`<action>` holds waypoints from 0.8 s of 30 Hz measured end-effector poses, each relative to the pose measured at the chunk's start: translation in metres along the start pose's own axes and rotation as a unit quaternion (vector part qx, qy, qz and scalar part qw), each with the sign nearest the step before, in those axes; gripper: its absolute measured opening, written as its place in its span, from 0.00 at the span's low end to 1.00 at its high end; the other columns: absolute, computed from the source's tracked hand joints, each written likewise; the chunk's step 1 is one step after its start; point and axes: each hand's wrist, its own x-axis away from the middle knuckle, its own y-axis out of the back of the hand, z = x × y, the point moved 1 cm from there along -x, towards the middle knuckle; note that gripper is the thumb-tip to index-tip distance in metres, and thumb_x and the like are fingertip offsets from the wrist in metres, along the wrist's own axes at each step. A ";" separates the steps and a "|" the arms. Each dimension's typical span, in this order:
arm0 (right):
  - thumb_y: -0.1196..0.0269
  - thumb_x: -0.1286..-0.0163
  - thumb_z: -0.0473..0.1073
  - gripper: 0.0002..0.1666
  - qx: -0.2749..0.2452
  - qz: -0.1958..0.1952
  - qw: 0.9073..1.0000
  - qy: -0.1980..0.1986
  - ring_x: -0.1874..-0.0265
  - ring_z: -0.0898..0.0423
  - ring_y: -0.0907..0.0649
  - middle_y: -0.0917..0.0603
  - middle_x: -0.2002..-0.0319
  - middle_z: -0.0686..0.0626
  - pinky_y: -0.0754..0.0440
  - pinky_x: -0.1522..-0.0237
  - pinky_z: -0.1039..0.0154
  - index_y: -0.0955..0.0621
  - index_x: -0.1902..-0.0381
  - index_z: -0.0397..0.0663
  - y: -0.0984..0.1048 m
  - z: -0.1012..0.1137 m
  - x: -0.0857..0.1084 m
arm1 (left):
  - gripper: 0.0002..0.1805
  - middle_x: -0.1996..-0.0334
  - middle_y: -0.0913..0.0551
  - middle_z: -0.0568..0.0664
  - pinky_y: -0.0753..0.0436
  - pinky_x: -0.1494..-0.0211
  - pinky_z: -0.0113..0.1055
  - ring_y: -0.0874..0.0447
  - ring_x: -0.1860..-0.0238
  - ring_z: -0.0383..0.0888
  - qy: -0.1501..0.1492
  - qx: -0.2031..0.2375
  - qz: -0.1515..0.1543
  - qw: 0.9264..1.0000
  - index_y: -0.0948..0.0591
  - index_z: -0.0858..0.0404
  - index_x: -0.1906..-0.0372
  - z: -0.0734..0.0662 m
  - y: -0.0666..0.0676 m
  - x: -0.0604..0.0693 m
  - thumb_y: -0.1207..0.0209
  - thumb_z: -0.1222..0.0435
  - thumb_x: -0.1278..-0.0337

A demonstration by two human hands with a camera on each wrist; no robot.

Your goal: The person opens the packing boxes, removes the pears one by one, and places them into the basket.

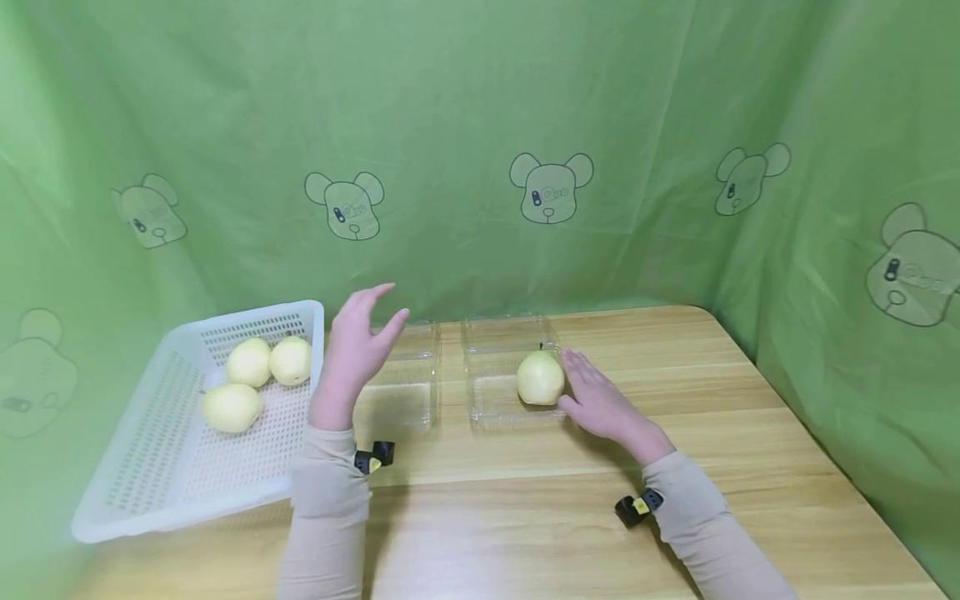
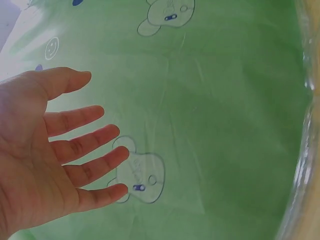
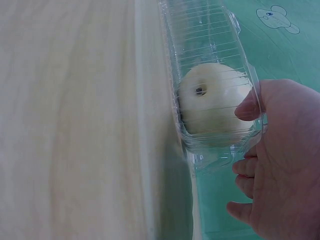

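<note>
A pale yellow-green pear (image 1: 540, 378) sits stem up in the right clear plastic container (image 1: 495, 412). My right hand (image 1: 600, 404) is at that container's right end. In the right wrist view, its thumb (image 3: 248, 108) overlaps the rim beside the pear (image 3: 212, 102) and the other fingers lie outside the wall, pinching the container's edge. My left hand (image 1: 355, 346) is raised between the white basket (image 1: 168, 500) and the left clear container (image 1: 401, 400), thumb and fingers spread. Nothing is in its palm in the left wrist view.
Several pears, among them one at the front (image 1: 232, 408), lie in the perforated basket at the left of the wooden table (image 1: 480, 508). Open lids (image 1: 502, 333) rise behind the containers. A green curtain (image 1: 450, 125) with printed bear heads surrounds the table's back and sides.
</note>
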 end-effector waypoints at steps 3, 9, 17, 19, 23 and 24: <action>0.50 0.29 0.47 0.44 -0.002 0.001 1.000 -0.001 0.25 0.34 0.49 0.52 0.24 0.32 0.49 0.23 0.41 0.53 0.26 0.28 0.000 0.000 0.000 | 0.30 0.33 0.29 0.59 0.34 0.26 0.53 0.32 0.31 0.56 0.006 0.006 0.015 1.000 0.31 0.61 0.32 -0.003 -0.008 0.000 0.43 0.53 0.35; 0.51 0.29 0.48 0.44 -0.002 -0.001 1.000 -0.002 0.24 0.34 0.49 0.51 0.24 0.31 0.48 0.23 0.41 0.53 0.26 0.29 -0.001 -0.001 0.000 | 0.31 0.32 0.29 0.58 0.34 0.26 0.52 0.33 0.31 0.55 0.004 0.023 0.025 0.999 0.31 0.61 0.31 -0.009 -0.025 -0.001 0.43 0.52 0.35; 0.50 0.29 0.48 0.44 0.001 0.000 1.000 -0.002 0.24 0.34 0.49 0.53 0.24 0.32 0.50 0.23 0.42 0.53 0.25 0.29 -0.003 -0.002 -0.001 | 0.31 0.33 0.29 0.57 0.33 0.26 0.50 0.32 0.31 0.54 -0.001 0.039 0.029 0.999 0.31 0.60 0.32 -0.009 -0.050 -0.003 0.42 0.53 0.35; 0.50 0.29 0.47 0.44 0.003 -0.002 1.000 0.002 0.25 0.34 0.49 0.52 0.24 0.32 0.49 0.23 0.41 0.52 0.26 0.28 -0.002 -0.002 0.000 | 0.31 0.32 0.29 0.56 0.33 0.26 0.50 0.32 0.31 0.53 0.003 0.046 0.026 0.999 0.31 0.60 0.31 -0.008 -0.056 -0.003 0.42 0.53 0.35; 0.50 0.30 0.46 0.44 0.007 -0.008 1.000 0.008 0.25 0.33 0.48 0.51 0.24 0.30 0.48 0.23 0.41 0.51 0.27 0.26 -0.001 -0.002 0.001 | 0.31 0.32 0.29 0.55 0.33 0.26 0.49 0.32 0.31 0.53 0.000 0.055 0.022 0.998 0.32 0.60 0.31 -0.007 -0.068 -0.003 0.42 0.52 0.36; 0.50 0.30 0.46 0.44 0.007 -0.009 1.000 0.009 0.25 0.33 0.48 0.51 0.24 0.31 0.48 0.23 0.41 0.51 0.27 0.26 -0.001 -0.002 0.001 | 0.31 0.32 0.29 0.56 0.33 0.26 0.49 0.32 0.31 0.53 -0.002 0.057 0.020 0.998 0.32 0.60 0.31 -0.007 -0.071 -0.003 0.42 0.52 0.36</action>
